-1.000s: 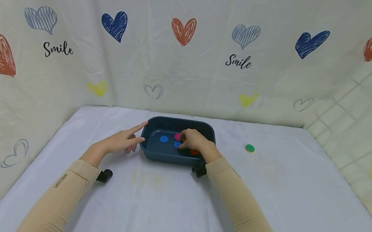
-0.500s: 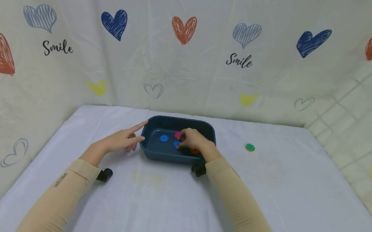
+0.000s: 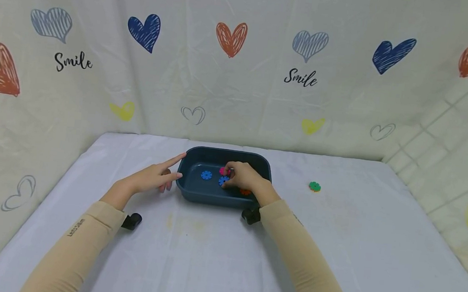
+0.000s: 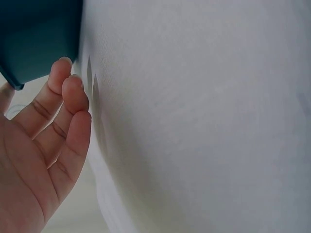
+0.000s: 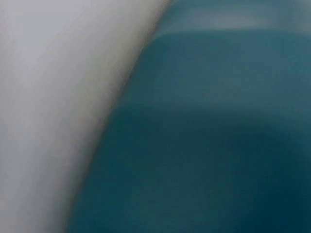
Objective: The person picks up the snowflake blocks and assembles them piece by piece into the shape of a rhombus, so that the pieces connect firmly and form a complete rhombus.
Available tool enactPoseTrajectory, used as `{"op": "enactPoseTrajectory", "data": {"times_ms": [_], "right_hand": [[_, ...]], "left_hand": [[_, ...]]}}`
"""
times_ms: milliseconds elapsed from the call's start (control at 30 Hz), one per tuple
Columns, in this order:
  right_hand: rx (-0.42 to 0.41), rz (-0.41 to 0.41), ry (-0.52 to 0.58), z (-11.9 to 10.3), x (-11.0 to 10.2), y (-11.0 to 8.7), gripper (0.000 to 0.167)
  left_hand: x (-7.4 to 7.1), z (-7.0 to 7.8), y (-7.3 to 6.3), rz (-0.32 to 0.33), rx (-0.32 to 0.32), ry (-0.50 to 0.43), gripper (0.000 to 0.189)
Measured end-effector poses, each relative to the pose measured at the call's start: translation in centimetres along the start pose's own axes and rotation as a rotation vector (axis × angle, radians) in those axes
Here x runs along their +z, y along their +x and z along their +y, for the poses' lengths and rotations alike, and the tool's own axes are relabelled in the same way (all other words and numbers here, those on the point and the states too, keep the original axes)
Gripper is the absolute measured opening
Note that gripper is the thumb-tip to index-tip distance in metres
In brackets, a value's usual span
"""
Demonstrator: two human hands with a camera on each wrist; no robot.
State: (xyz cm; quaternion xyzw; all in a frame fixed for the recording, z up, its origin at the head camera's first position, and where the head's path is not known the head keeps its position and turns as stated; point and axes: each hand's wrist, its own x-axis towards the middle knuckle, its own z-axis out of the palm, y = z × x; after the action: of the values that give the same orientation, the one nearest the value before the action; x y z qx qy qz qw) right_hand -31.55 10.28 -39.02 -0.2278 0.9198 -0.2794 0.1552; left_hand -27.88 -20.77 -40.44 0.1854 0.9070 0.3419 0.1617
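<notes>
In the head view, a dark blue-green plastic tray sits on the white-covered table. Inside lie a blue flower-shaped disc on the left and a pink disc near the middle. My right hand reaches in from the right; its thumb and index finger pinch a second blue disc low over the tray floor. An orange disc shows partly beneath that hand. At the tray's left rim, my left hand touches with extended index finger and thumb; its other fingers curve loosely below the rim.
A green disc lies with an orange edge showing under it, on the table right of the tray. A pale curtain with printed hearts hangs behind the table. The right wrist view holds mostly blurred tray wall.
The pinched blue disc and the pink disc have shifted very slightly right. Both arms stay nearly still, and the left hand keeps its place at the rim.
</notes>
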Motion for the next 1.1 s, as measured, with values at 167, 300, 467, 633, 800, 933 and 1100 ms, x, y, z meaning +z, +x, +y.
{"op": "enactPoseTrajectory", "data": {"times_ms": [167, 300, 467, 633, 800, 933, 1100], "right_hand": [[0.012, -0.012, 0.116, 0.4, -0.1, 0.0, 0.03], [0.029, 0.019, 0.243, 0.8, -0.2, 0.1, 0.029], [0.008, 0.099, 0.386, 0.9, -0.6, -0.1, 0.031], [-0.017, 0.146, 0.445, 0.9, -1.1, -0.7, 0.036], [-0.034, 0.176, 0.505, 1.0, -1.6, -1.4, 0.038], [-0.055, 0.219, 0.598, 1.4, -2.2, -2.3, 0.039], [-0.059, 0.275, 0.686, 1.7, -3.2, -3.6, 0.039]], "left_hand": [[0.1, 0.0, 0.0, -0.001, 0.0, -0.007, 0.074], [0.1, 0.1, 0.0, -0.005, 0.0, -0.014, 0.074], [0.2, 0.0, -0.1, -0.003, -0.002, -0.01, 0.074], [0.1, 0.1, 0.0, 0.0, 0.002, -0.008, 0.074], [0.0, 0.2, 0.0, -0.002, 0.008, -0.011, 0.074], [0.0, 0.2, 0.0, -0.003, 0.011, -0.012, 0.074], [0.0, 0.2, -0.1, -0.003, 0.005, -0.009, 0.074]]}}
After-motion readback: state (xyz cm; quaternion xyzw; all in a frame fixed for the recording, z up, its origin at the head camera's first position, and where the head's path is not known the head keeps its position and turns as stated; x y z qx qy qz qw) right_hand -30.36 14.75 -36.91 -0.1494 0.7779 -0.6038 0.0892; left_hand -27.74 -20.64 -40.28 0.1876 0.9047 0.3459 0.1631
